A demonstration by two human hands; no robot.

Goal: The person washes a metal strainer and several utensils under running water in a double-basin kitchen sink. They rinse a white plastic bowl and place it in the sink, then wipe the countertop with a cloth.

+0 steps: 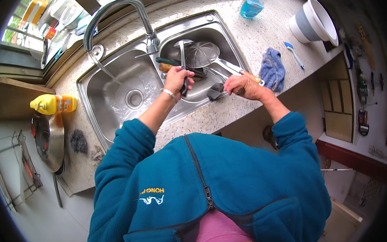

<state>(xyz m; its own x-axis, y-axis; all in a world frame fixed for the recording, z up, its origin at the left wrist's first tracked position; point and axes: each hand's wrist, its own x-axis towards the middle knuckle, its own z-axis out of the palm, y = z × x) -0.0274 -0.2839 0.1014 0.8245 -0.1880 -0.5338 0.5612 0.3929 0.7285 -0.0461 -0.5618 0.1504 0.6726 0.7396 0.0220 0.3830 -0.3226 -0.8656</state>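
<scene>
Over the sink's right basin, my left hand [178,82] is closed around the dark handle of a metal ladle [182,50], whose bowl points towards the tap. My right hand [244,86] grips the brown handle of a utensil with a flat grey metal blade [215,91], held at the basin's front right edge. Between and beyond the hands a wire skimmer [202,54] with a wooden-ended handle leans in the basin. A green handle [168,61] and a wooden handle [166,67] lie left of it. Water runs from the curved tap [116,2] into the left basin [111,82].
Right of the sink are a blue cloth [272,70], a brush [294,55], a white and grey bucket [312,22] and a blue spray bottle [253,5]. At left stand a yellow bottle [53,104], a metal lid or pan [52,143] and a dark scouring pad [78,141].
</scene>
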